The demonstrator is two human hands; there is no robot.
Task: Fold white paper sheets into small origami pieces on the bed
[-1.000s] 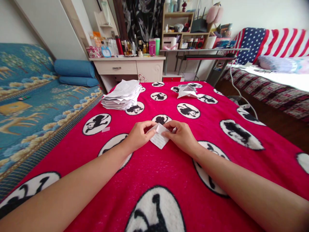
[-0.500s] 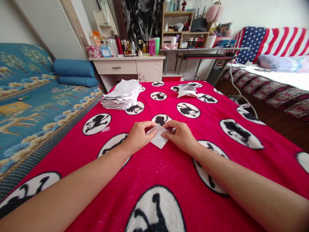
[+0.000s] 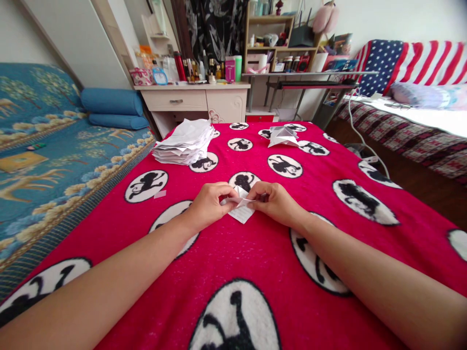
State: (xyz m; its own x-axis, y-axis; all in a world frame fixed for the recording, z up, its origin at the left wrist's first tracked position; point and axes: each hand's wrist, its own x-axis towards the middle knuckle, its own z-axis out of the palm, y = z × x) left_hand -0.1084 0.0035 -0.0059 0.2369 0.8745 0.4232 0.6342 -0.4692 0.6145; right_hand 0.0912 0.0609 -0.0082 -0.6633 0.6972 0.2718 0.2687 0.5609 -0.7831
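Observation:
A small folded piece of white paper [image 3: 243, 214] with faint print lies on the red blanket [image 3: 226, 262], one corner pointing toward me. My left hand [image 3: 213, 201] pinches its left side between thumb and fingers. On the right side, my right hand [image 3: 268, 199] pinches it the same way. Between the hands a fold stands up across the paper, with a pointed flap behind it. My fingertips partly hide the paper's side edges.
A stack of white paper sheets [image 3: 186, 141] sits at the blanket's far left. A folded paper shape [image 3: 282, 137] lies at the far right. One small paper scrap [image 3: 159, 194] is left of my hands. Beyond stands a white dresser [image 3: 189, 99] with bottles.
Both hands stay in nearly the same place. The paper's upper part, flat before, now stands up as a crosswise fold between my fingers, with a pointed flap showing behind.

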